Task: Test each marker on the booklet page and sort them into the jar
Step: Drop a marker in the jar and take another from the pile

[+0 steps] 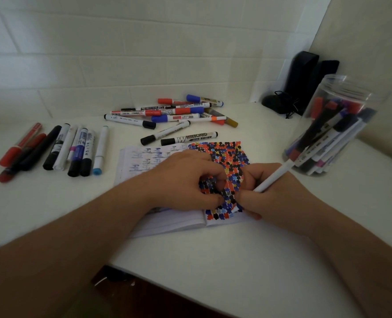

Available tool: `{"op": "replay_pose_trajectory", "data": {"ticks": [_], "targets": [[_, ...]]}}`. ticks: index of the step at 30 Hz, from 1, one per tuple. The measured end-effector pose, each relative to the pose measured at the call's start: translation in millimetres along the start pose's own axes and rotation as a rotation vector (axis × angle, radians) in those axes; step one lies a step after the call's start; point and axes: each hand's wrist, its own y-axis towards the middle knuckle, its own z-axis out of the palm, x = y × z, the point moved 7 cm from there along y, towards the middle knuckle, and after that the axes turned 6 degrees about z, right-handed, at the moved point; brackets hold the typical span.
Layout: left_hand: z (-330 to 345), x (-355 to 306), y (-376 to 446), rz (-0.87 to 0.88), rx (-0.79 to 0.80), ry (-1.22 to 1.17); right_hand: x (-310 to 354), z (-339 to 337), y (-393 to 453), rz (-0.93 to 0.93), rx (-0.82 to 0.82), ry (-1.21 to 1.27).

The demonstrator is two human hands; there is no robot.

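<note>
Open booklet (167, 216) flat on a white table (213, 271), its right page (222, 157) crowded with black, red, blue and yellow blots. Left hand (183, 180) on that page, fingers curled with tips pressing down on the paper, thumb tucked near the lower edge; holding no marker. Right hand (270, 191) just at 3 o'clock of the left, fingers pinched together round a white marker (273, 177), held slantwise with the barrel's back end toward 1 o'clock and the tip at the page near the hand's lower fingers; tip colour hidden, cannot tell.

Clear jar (335, 127) upright at 2 o'clock of the booklet, well apart from it, filled with markers leaning at mixed angles, red, blue and black caps showing. Back end of the held marker near the jar's base, not clearly touching.

At 12 o'clock of the booklet, a loose pile of markers (167, 113) with red, blue, black and gold caps; nearest the page, one marked WHITEBOARD (189, 138). At 9 o'clock, a row of markers (52, 150) side by side, red ones farthest out, a light-blue-tipped one closest in.

Dark objects (300, 86) with a cord in the corner at 1 o'clock, against the tiled wall (98, 53).
</note>
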Motion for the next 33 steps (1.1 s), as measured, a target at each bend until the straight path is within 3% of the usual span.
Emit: {"op": "replay_pose_trajectory", "data": {"ticks": [6, 12, 22, 29, 33], "targets": [[0, -1, 0, 0.001, 0.002, 0.005, 4, 3, -1, -0.011, 0.059, -0.025], [0, -1, -1, -0.015, 0.018, 0.000, -2, -3, 1, 0.009, -0.028, 0.029], [-4, -2, -4, -0.051, -0.020, -0.052, 1, 0, -1, -0.030, 0.029, -0.014], [-21, 5, -8, -0.134, -0.245, -0.292, -2, -24, 5, 0.026, -0.058, 0.586], [-19, 12, -11, -0.162, -0.270, -0.462, -4, -29, 6, 0.043, -0.019, 0.702]]}}
